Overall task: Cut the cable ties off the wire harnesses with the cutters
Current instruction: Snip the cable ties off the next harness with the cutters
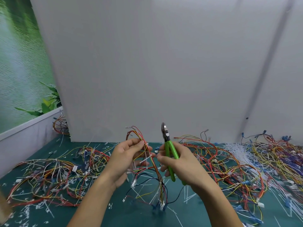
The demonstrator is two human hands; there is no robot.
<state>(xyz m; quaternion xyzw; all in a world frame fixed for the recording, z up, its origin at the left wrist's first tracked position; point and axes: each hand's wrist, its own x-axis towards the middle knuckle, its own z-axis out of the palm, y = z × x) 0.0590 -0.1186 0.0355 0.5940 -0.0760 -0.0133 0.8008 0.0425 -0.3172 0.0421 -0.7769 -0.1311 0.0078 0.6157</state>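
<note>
My left hand (pixel 127 157) grips a wire harness (pixel 148 163) of red, yellow and black wires, lifted above the green mat. A white cable tie (pixel 146 158) wraps the bundle just right of my left fingers, its tail sticking out. My right hand (pixel 177 163) holds green-handled cutters (pixel 170 154), their metal jaws (pixel 165 131) pointing straight up, away from the harness. My right fingertips reach toward the tie. The harness's lower ends with white and blue connectors hang down to the mat.
Heaps of tangled harnesses lie on the mat at left (pixel 49 177) and right (pixel 229 164). A pile of white cable ties (pixel 237 149) sits at far right. Cut tie scraps litter the green mat (pixel 213 213). A grey panel (pixel 147 63) stands close behind.
</note>
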